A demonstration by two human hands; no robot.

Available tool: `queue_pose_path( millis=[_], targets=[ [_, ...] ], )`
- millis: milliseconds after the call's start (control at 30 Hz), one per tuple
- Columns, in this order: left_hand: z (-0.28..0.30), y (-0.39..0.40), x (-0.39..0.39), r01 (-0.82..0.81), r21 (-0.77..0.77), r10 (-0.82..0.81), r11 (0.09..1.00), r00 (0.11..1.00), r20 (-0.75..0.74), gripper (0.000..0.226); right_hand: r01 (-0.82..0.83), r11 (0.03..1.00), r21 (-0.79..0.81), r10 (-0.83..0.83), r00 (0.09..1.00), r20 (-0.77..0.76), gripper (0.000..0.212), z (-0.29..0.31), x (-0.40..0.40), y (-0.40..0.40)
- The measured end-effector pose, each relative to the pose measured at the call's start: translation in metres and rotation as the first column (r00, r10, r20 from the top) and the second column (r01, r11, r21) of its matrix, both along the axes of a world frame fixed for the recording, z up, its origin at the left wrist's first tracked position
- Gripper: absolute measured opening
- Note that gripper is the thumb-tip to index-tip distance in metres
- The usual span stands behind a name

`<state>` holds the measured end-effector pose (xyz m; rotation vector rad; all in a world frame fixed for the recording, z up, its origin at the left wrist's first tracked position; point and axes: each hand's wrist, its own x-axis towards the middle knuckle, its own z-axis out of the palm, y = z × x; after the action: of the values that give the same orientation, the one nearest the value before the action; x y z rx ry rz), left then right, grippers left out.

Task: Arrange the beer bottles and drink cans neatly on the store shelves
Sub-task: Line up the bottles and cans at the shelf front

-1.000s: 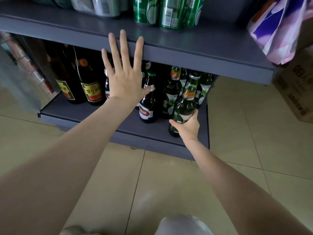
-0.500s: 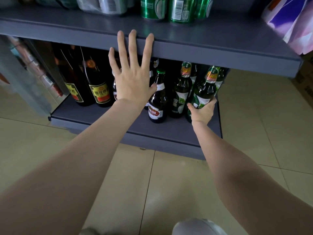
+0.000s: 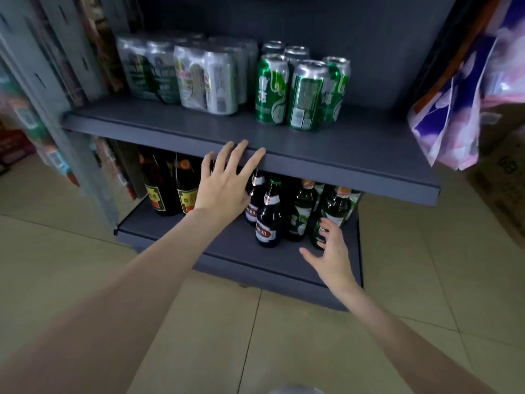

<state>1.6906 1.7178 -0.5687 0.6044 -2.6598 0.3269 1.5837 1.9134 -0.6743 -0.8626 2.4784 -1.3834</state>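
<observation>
While upright, green bottle (image 3: 335, 214) beside right hand (image 3: 332, 257).

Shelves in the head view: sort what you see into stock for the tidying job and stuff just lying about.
Job:
green cans, upper shelf
shrink-wrapped can packs, same shelf
green bottle by the right hand
brown bottles, lower shelf
dark bottles with yellow labels
left hand, on the upper shelf edge

Lying about:
purple plastic bag
cardboard box

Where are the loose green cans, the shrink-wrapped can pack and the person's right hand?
loose green cans (image 3: 270, 92), head view, front can's label.
shrink-wrapped can pack (image 3: 207, 81), head view, front face.
right hand (image 3: 331, 251), head view, back of hand.
</observation>
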Motion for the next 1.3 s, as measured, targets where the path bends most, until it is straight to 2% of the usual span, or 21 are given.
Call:
queue_pose_path(
  millis=[67, 200, 267, 367, 500, 667, 767, 900, 967, 1033, 1167, 1300],
  targets=[
    [0.010, -0.016, 0.014, 0.028, -0.058, -0.029, 0.998, 0.999, -0.016, 0.080, -0.134, 0.991, 0.012, 0.134, 0.976, -0.169, 0.067, 0.037, 0.014, 0.005],
    [0.027, -0.044, 0.034, -0.002, -0.058, -0.005, 0.998, 0.993, -0.120, 0.065, -0.308, 0.951, 0.022, 0.280, 0.834, -0.476, 0.060, 0.108, 0.023, 0.001],
    [0.041, -0.056, 0.040, 0.010, -0.104, -0.030, 0.995, 0.981, -0.192, 0.059, -0.318, 0.948, 0.009, 0.268, 0.785, -0.558, 0.060, 0.145, 0.017, -0.014],
    [0.074, -0.076, 0.046, 0.009, -0.157, -0.054, 0.988, 0.957, -0.287, 0.053, -0.302, 0.950, -0.078, 0.166, 0.701, -0.694, 0.056, 0.197, 0.008, -0.045],
    [0.119, -0.104, 0.065, -0.043, -0.169, -0.030, 0.985, 0.915, -0.403, 0.044, -0.339, 0.915, -0.219, 0.046, 0.627, -0.778, 0.052, 0.257, 0.013, -0.085],
    [0.182, -0.145, 0.080, -0.097, -0.094, 0.035, 0.991, 0.855, -0.517, 0.046, -0.406, 0.886, -0.224, 0.017, 0.510, -0.860, 0.050, 0.328, 0.023, -0.128],
    [0.224, -0.165, 0.075, -0.078, -0.029, 0.041, 0.997, 0.765, -0.643, 0.046, -0.384, 0.889, -0.249, -0.016, 0.518, -0.855, 0.050, 0.367, 0.032, -0.153],
    [0.268, -0.197, 0.069, 0.057, 0.064, 0.015, 0.996, 0.620, -0.785, 0.046, -0.354, 0.915, -0.194, -0.017, 0.446, -0.895, 0.051, 0.406, 0.048, -0.192],
    [0.285, -0.216, 0.067, 0.138, 0.099, 0.004, 0.985, 0.566, -0.824, 0.052, -0.351, 0.924, -0.151, 0.038, 0.478, -0.877, 0.055, 0.423, 0.057, -0.216],
    [0.304, -0.234, 0.061, 0.236, 0.180, 0.028, 0.955, 0.532, -0.846, 0.060, -0.327, 0.937, -0.125, 0.081, 0.550, -0.831, 0.063, 0.437, 0.059, -0.240],
    [0.342, -0.258, 0.044, 0.369, 0.270, 0.030, 0.889, 0.542, -0.840, 0.077, -0.269, 0.950, -0.157, 0.098, 0.736, -0.670, 0.091, 0.463, 0.052, -0.288],
    [0.355, -0.272, 0.028, 0.417, 0.266, 0.007, 0.869, 0.528, -0.849, 0.081, -0.205, 0.953, -0.222, 0.013, 0.762, -0.647, 0.107, 0.485, 0.050, -0.330]
  ],
)
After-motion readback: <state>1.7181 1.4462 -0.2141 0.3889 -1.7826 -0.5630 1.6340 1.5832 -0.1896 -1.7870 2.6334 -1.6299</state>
